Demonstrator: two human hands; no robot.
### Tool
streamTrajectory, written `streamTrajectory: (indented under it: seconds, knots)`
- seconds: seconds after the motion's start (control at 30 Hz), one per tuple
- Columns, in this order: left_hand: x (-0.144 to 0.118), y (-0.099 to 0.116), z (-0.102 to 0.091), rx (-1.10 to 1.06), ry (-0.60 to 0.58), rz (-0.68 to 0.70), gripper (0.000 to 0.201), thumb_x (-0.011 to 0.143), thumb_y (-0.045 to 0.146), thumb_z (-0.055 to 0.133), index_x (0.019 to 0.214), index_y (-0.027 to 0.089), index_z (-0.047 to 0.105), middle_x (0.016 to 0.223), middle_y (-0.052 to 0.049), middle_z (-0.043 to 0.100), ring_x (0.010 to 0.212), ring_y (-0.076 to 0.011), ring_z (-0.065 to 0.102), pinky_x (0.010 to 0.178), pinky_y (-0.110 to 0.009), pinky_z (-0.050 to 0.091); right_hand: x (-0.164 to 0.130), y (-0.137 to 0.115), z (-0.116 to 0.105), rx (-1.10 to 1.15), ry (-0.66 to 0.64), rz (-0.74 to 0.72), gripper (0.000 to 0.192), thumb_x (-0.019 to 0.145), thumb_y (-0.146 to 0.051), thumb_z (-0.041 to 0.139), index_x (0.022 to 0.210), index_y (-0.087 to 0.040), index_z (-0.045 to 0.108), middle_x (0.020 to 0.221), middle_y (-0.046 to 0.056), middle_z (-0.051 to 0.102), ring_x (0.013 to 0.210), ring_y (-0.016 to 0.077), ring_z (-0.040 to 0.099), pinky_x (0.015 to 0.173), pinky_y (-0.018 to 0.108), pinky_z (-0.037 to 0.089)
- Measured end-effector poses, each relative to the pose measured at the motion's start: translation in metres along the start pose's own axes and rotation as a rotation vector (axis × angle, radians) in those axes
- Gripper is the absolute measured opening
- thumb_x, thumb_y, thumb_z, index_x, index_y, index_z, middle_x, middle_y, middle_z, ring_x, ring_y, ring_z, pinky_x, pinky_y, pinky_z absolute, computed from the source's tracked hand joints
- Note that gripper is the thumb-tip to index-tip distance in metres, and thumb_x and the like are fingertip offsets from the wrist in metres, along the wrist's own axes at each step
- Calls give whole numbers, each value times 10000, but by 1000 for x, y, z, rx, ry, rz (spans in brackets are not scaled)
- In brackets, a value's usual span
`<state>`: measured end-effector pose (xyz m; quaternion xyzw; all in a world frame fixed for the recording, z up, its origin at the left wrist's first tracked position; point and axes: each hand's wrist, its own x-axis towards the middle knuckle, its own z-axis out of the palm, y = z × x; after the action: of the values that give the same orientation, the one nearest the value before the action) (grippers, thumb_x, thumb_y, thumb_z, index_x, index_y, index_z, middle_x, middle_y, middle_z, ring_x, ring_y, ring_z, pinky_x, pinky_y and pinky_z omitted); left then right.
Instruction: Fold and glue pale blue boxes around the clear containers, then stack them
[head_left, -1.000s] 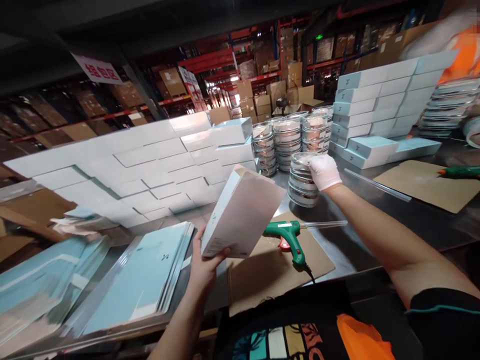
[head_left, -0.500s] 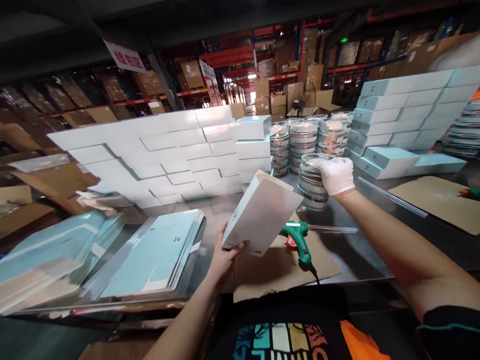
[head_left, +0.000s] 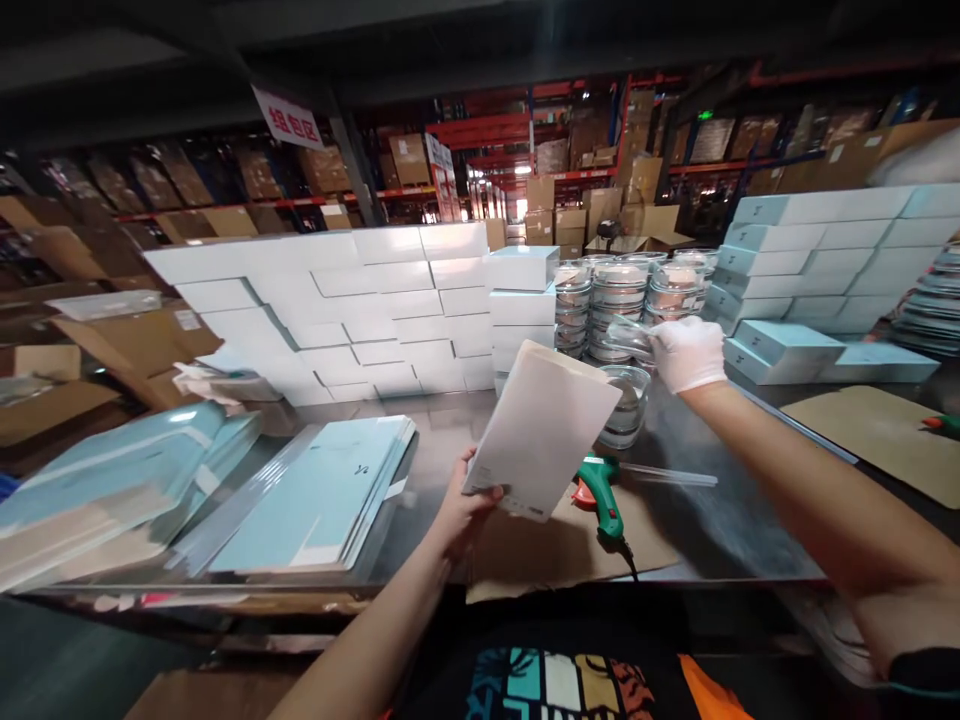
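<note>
My left hand (head_left: pixel 466 508), bare, grips a white carton (head_left: pixel 536 440) by its lower left corner and holds it tilted above the table. The carton's upper end seems open. In a white glove, my right hand (head_left: pixel 688 355) pinches the rim of a clear round glass dish (head_left: pixel 628 338), tilted and raised over a short stack of glass dishes (head_left: pixel 624 410). The carton's corner overlaps that stack in view. Below the carton, a green hot glue gun (head_left: pixel 602 492) lies on a brown cardboard sheet (head_left: pixel 555 565).
A wall of white boxes (head_left: pixel 390 310) stands behind, with more glass dish stacks (head_left: pixel 619 285) beside it. Pale blue boxes (head_left: pixel 795 350) are piled at the right. Flat pale blue cartons (head_left: pixel 300 500) lie left. Clear glue sticks (head_left: pixel 667 474) lie near the gun.
My right hand has lifted a glass dish off the short stack and tilted it. My left hand still holds the carton, now turned slightly more upright. The view has shifted a little.
</note>
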<state>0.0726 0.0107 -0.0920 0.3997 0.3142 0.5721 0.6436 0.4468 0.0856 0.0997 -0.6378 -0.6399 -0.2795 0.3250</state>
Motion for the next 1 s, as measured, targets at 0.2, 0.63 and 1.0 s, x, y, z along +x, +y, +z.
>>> streamTrajectory:
  seconds: [0.2, 0.63, 1.0]
  knots:
    - [0, -4, -17, 83, 72, 99, 981, 562, 312, 1003, 1376, 286, 455, 1237, -46, 624, 1030, -220, 624, 806, -296, 540, -20, -26, -61, 567, 311, 117, 278, 910, -466, 710, 801, -210, 701, 831, 96, 732, 732, 216, 605, 713, 381, 473]
    - [-21, -35, -51, 577, 46, 87, 848, 433, 343, 1064, 1168, 216, 662, 1152, -115, 727, 1176, -412, 651, 1058, -552, 500, -136, -131, -31, 1138, -232, -47, 736, 940, -667, 711, 1588, -381, 509, 1671, 88, 494, 1475, 366, 546, 1252, 591, 426]
    - [-8, 12, -18, 605, -68, 701, 540, 840, 706, 794, 1043, 207, 767, 1085, -115, 712, 1133, -323, 651, 1051, -458, 531, -189, -186, 47, 1341, -305, 448, 550, 894, -746, 646, 1183, -282, 705, 1155, 101, 775, 1193, 378, 685, 1011, 530, 579]
